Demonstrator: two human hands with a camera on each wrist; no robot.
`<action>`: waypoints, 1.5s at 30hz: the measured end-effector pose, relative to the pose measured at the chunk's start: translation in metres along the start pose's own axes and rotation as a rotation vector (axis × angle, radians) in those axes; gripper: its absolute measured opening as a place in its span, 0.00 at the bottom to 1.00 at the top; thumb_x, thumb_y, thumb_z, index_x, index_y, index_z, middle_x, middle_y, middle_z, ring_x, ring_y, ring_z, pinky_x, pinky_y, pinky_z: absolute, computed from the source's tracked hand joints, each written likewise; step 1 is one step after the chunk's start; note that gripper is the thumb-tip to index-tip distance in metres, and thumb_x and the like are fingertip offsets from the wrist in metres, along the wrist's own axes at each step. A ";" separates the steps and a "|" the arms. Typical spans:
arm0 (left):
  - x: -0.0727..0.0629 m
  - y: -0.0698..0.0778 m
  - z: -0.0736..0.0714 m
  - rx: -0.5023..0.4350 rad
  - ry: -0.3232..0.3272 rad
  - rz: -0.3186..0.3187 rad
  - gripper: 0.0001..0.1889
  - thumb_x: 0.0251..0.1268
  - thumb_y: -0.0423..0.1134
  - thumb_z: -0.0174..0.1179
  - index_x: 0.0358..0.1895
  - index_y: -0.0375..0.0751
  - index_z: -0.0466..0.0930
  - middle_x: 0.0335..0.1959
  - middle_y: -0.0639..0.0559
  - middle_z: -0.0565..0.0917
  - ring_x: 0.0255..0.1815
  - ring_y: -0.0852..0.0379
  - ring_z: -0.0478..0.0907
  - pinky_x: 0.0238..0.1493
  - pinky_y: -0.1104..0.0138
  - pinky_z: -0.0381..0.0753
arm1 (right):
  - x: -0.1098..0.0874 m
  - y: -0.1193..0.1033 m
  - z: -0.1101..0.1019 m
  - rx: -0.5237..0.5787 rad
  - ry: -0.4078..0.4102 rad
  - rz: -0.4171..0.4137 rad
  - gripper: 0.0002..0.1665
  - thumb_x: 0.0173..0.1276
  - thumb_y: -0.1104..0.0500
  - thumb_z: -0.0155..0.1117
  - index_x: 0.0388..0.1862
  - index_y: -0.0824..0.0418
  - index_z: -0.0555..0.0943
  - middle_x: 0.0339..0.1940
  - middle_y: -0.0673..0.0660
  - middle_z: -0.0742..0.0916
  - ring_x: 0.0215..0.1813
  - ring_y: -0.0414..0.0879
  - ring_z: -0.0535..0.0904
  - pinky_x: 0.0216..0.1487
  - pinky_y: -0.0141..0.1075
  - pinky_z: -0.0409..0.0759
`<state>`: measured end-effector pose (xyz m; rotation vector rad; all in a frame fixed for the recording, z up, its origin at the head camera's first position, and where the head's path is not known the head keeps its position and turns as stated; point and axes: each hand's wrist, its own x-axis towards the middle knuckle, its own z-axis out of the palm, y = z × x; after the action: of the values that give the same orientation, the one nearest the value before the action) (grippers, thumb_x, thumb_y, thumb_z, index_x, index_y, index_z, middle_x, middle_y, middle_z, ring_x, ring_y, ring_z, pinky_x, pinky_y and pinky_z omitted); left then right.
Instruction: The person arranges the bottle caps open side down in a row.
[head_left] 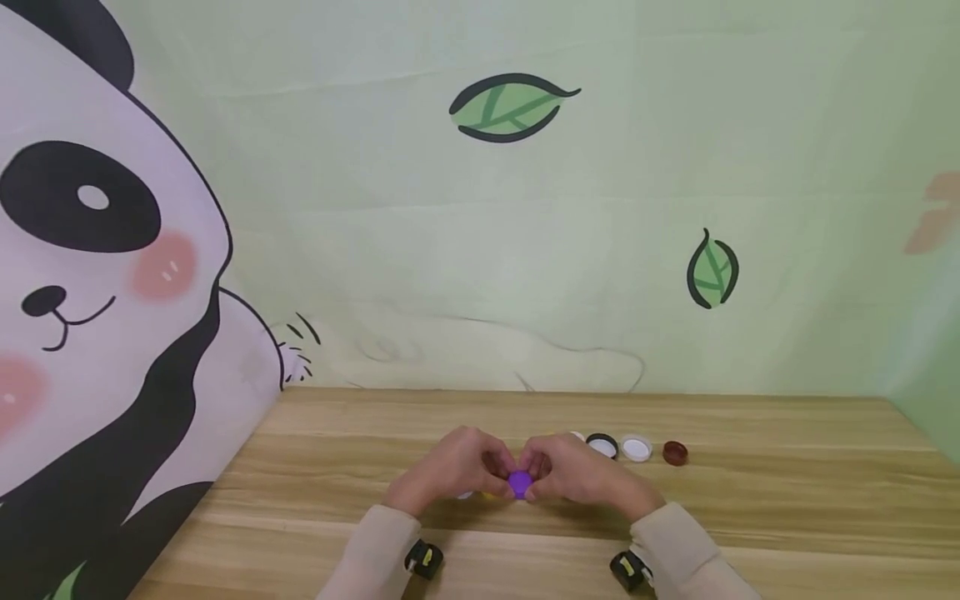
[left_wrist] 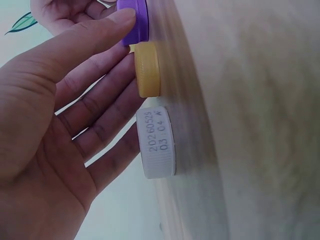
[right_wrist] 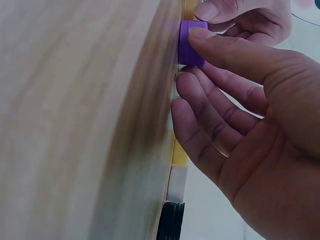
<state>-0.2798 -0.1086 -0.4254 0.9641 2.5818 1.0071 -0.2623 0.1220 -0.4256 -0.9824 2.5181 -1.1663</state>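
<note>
A purple bottle cap (head_left: 521,484) stands on the wooden table between the two hands. My left hand (head_left: 463,463) pinches its left side, the thumb laid on the cap (left_wrist: 136,22) in the left wrist view. From the other side my right hand (head_left: 576,471) pinches the same cap (right_wrist: 192,44) with thumb and forefinger. The other fingers of both hands are loosely bent near the table. Just left of the purple cap sit a yellow cap (left_wrist: 148,70) and a white cap (left_wrist: 157,143) with a printed date, mostly hidden by my left hand in the head view.
Behind my right hand are a black-rimmed cap (head_left: 602,445), a white cap (head_left: 637,448) and a dark red cap (head_left: 675,453). Another yellow cap (right_wrist: 180,153) shows in the right wrist view. A printed panda backdrop (head_left: 375,208) rises behind the table (head_left: 810,492).
</note>
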 end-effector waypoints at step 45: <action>0.046 0.021 0.017 0.094 0.193 -0.078 0.17 0.62 0.36 0.77 0.52 0.35 0.89 0.45 0.46 0.91 0.47 0.50 0.87 0.51 0.61 0.84 | -0.004 0.017 -0.031 -0.261 0.234 0.102 0.18 0.68 0.66 0.75 0.55 0.68 0.84 0.54 0.63 0.89 0.61 0.63 0.83 0.64 0.58 0.78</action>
<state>-0.2975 -0.0586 -0.4223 0.8168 2.8240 1.0121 -0.2806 0.1513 -0.4172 -0.7998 2.9257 -0.9929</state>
